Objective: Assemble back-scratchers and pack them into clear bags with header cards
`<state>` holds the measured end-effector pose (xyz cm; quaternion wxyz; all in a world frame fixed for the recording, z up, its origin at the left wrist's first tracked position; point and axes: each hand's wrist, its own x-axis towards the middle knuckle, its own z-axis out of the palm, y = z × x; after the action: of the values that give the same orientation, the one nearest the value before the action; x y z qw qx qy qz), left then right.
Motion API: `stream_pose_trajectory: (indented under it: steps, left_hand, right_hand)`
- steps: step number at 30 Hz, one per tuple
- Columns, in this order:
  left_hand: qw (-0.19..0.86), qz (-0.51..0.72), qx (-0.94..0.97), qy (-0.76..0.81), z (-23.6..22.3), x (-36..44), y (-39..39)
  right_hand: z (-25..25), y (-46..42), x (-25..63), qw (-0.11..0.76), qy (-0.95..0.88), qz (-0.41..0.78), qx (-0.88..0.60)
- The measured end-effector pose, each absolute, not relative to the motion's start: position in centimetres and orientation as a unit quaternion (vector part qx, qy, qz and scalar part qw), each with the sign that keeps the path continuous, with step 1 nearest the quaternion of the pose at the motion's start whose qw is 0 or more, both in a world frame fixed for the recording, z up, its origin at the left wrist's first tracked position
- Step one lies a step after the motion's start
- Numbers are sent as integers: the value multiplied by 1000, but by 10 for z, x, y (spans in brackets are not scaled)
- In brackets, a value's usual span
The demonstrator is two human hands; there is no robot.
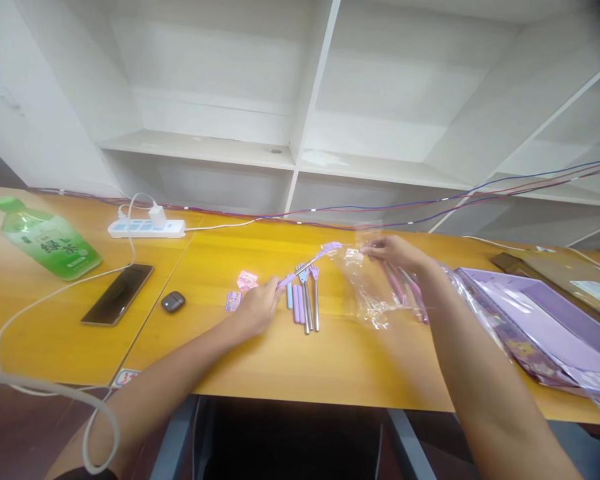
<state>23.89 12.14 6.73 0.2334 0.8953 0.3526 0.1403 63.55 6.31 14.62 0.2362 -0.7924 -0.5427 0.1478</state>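
My left hand [261, 307] is closed round the purple handle of a back scratcher [307, 265], whose metal rod and purple claw point up and to the right. My right hand [393, 253] pinches the top of a clear plastic bag [367, 300], which hangs over the desk by the claw end. Below lie several metal rods with blue and purple claws [315, 293], beside loose purple handles [299, 303] and a blue handle [289, 296]. Small pink printed cards [247, 281] rest left of them. Pink pieces in plastic [405, 287] lie behind my right wrist, partly hidden.
On the left are a green tea bottle [50, 240], a phone [117, 295], a black earbud case [173, 302] and a power strip [147, 229] with a white cable. A purple box [545, 313] and brown cardboard [575, 280] lie at right. White shelves [300, 160] rise behind the desk.
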Motion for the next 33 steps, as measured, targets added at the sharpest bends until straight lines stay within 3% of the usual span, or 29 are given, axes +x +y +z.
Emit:
stream_pose_trajectory:
  steps: [2, 4, 7, 9, 11, 13, 15, 17, 20, 23, 28, 33]
  left_hand:
    - [237, 148, 895, 348, 65, 239, 123]
    - [243, 157, 894, 342, 61, 238, 124]
    - [260, 171, 890, 334, 56, 238, 125]
    - [276, 183, 884, 330, 53, 238, 125]
    - [288, 200, 879, 322, 50, 239, 124]
    - [285, 218, 879, 314, 48, 240, 124]
    - [255, 223, 891, 303, 44, 241, 126]
    - [200, 215, 911, 290, 40, 243, 130]
    - [125, 194, 930, 286, 35, 245, 135]
    - [128, 192, 923, 308, 36, 247, 135]
    - [205, 163, 904, 337, 44, 251, 125]
    - [199, 98, 921, 321, 48, 252, 116]
  right_hand:
    - [125, 76, 640, 199, -532, 182, -803]
    - [112, 83, 646, 209, -496, 140, -831]
    - [111, 79, 639, 304, -424, -24, -853]
    - [116, 72, 612, 393, -422, -61, -815]
    - [116, 63, 567, 448, -482, 56, -751]
    - [108, 57, 513, 447, -533, 259, -670]
    - [92, 56, 465, 465, -512, 426, -583]
    - [74, 59, 431, 542, -438, 517, -496]
    - [55, 62, 410, 642, -369, 543, -395]
    - [51, 58, 404, 680, -341, 564, -320]
    - [60, 46, 391, 657, -331, 622, -269]
    - [69, 33, 388, 611, -401, 604, -318]
